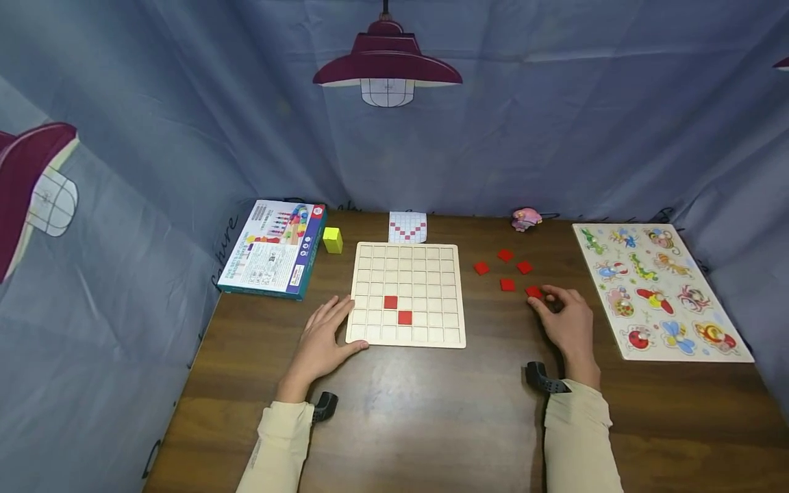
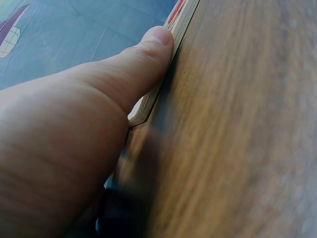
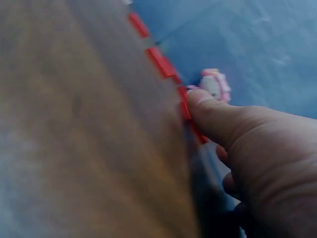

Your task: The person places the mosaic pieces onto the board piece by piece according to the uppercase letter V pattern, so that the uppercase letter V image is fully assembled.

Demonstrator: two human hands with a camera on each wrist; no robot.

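Note:
In the head view, a pale wooden grid board (image 1: 368, 263) lies at the centre of the table. One red square tile (image 1: 391, 302) sits in a cell, and a second red tile (image 1: 405, 318) is in the cell diagonally below right. My left hand (image 1: 317, 349) rests at the board's lower-left corner, fingers extended along its left side, thumb (image 2: 158, 37) against the front edge. To the right, my right hand (image 1: 568, 325) pinches a red square tile (image 1: 533, 292) at the table between thumb and forefinger. Several loose red tiles (image 1: 507, 285) lie just left of and beyond it.
A small pattern card (image 1: 407, 227) with a red V stands behind the board. At left are a boxed game (image 1: 271, 250) and a yellow block (image 1: 333, 240). A pink figurine (image 1: 527, 219) sits at the back; an insect puzzle board (image 1: 659, 294) lies at right.

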